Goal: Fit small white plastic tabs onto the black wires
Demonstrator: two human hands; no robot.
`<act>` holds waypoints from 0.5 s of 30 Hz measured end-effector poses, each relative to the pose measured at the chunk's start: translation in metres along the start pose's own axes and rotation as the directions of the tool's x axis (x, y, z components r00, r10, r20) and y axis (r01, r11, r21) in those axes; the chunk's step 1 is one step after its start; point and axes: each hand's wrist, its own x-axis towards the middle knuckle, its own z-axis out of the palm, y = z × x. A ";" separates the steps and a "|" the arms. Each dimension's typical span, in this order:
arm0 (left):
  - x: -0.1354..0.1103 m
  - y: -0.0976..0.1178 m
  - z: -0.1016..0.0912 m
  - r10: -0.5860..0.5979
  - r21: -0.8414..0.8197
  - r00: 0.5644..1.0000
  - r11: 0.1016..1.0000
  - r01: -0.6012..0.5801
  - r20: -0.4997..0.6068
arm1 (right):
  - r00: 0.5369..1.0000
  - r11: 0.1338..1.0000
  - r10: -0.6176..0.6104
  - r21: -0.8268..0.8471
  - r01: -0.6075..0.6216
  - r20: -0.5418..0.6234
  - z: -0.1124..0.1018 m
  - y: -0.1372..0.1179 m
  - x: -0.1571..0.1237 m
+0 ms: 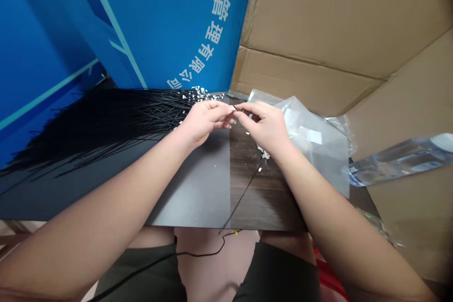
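Blue printed banner (170, 23) and brown corrugated cardboard sheets (318, 19) rising along the far side. Below them, a dark wood-grain tabletop (262, 193) bearing a crumpled clear plastic bag (311, 151) and a wide fan of thin black wires (106, 122). Left hand (205, 122) and right hand (262, 125) raised near the far edge, fingertips pinched together on a tiny pale piece (234, 109), its form too small to tell. Small white bits (264, 153) scattered just below. Short, steady finger movements best at so fine a scale.

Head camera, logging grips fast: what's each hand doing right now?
Left hand: closed, pinching a small white-tipped wire end.
Right hand: closed, pinching the same wire end.
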 end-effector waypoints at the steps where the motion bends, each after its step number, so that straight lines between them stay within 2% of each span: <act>1: 0.000 0.000 0.000 0.010 -0.003 0.999 1.000 -0.010 -0.033 | 0.998 0.997 0.057 0.050 -0.058 0.014 0.001 0.000 0.000; 4: 0.002 -0.001 0.000 0.031 -0.019 0.994 0.999 -0.033 -0.102 | 0.967 0.943 0.235 0.220 -0.252 0.101 0.004 0.000 0.003; 7: 0.004 -0.001 -0.002 0.034 -0.017 0.993 0.999 -0.036 -0.114 | 0.925 0.848 0.326 0.372 -0.377 0.196 0.006 0.001 0.004; 11: 0.003 0.000 -0.001 0.028 -0.020 0.990 0.999 -0.031 -0.135 | 0.886 0.654 0.335 0.597 -0.464 0.321 0.008 -0.001 0.004; 15: 0.001 0.002 0.001 0.047 -0.038 0.988 0.998 -0.053 -0.150 | 0.862 0.496 0.307 0.705 -0.507 0.404 0.008 -0.004 0.004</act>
